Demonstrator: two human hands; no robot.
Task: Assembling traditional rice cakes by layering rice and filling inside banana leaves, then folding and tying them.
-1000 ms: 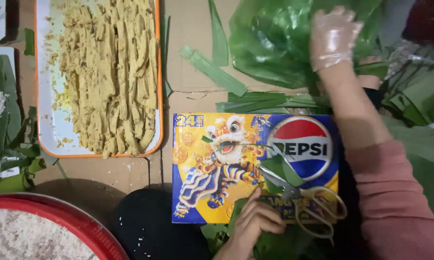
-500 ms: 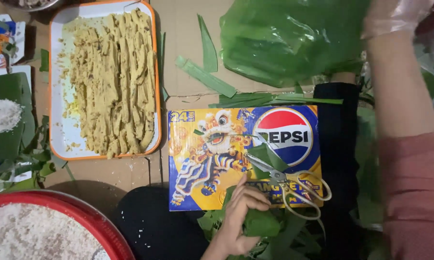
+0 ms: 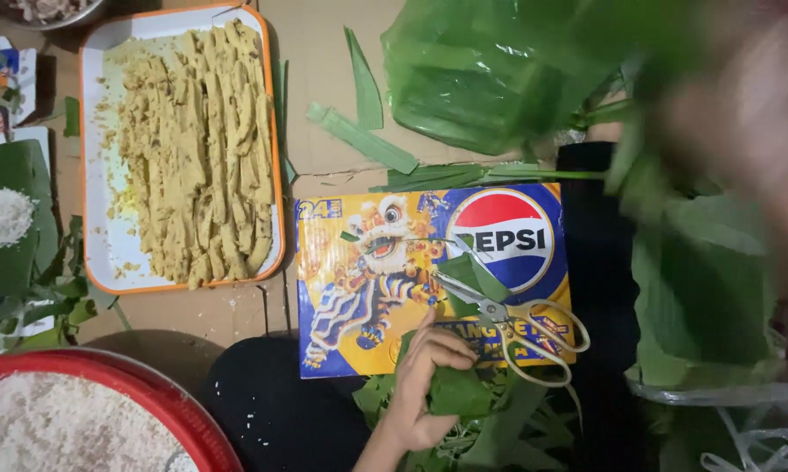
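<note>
Here, nearest first.
Left hand (image 3: 425,385): fingers curled shut around a folded piece of green leaf (image 3: 458,392), held at the near edge of the cardboard box.
Leaf scraps (image 3: 499,433): a loose pile just under and beside that hand, on a dark cloth on the lap; little free room there.
Rice bowl (image 3: 162,398): red rim at the bottom left corner, filled with white rice, cut off by the frame.
Scissors (image 3: 516,323): pale-handled, lying open on the box's near right corner, blades pointing toward the box's middle, handles reaching its right edge; close to the left hand but apart from it.
Cardboard box (image 3: 368,288): flat printed box, yellow and blue with a lion-dance figure, serving as a work surface; its left half is bare.
Right hand (image 3: 735,122): a blur at the upper right among large leaves; whether it is open or gripping cannot be told.
Large leaves (image 3: 700,288): stacked along the right edge, overlapping a pale plastic bag.
Tray (image 3: 106,253): orange-rimmed, white, left of the box with a narrow strip of cardboard floor between; holds yellow mung-bean filling strips (image 3: 202,149).
Small leaf with rice (image 3: 10,218): at the far left edge.
Green plastic bag (image 3: 490,70): beyond the box, with cut leaf strips (image 3: 363,140) on open cardboard beside it.
</note>
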